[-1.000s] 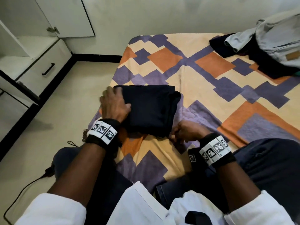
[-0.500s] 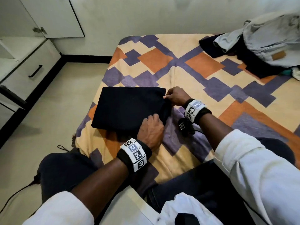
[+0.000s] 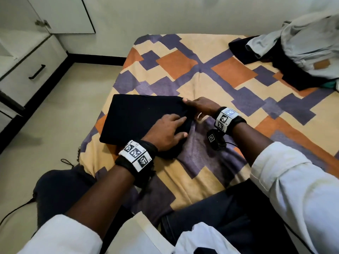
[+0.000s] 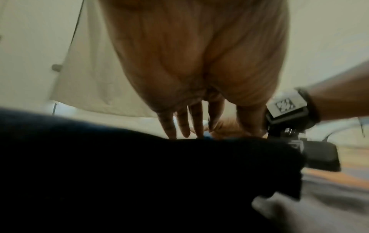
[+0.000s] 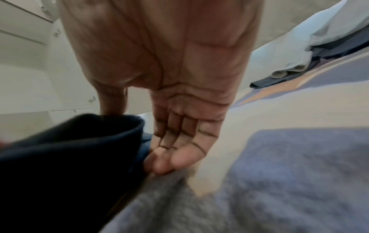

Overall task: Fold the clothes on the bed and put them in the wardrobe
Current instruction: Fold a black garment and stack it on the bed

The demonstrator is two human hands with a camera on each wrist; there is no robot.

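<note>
The right hand (image 5: 171,88) is seen palm-on, its thumb set on top of a folded dark navy garment (image 5: 66,157) while the fingers (image 5: 179,141) are tucked against its edge from below. A patterned purple and cream bedsheet (image 5: 289,173) is spread beneath. Pale grey clothes (image 5: 311,39) are heaped far back.
</note>
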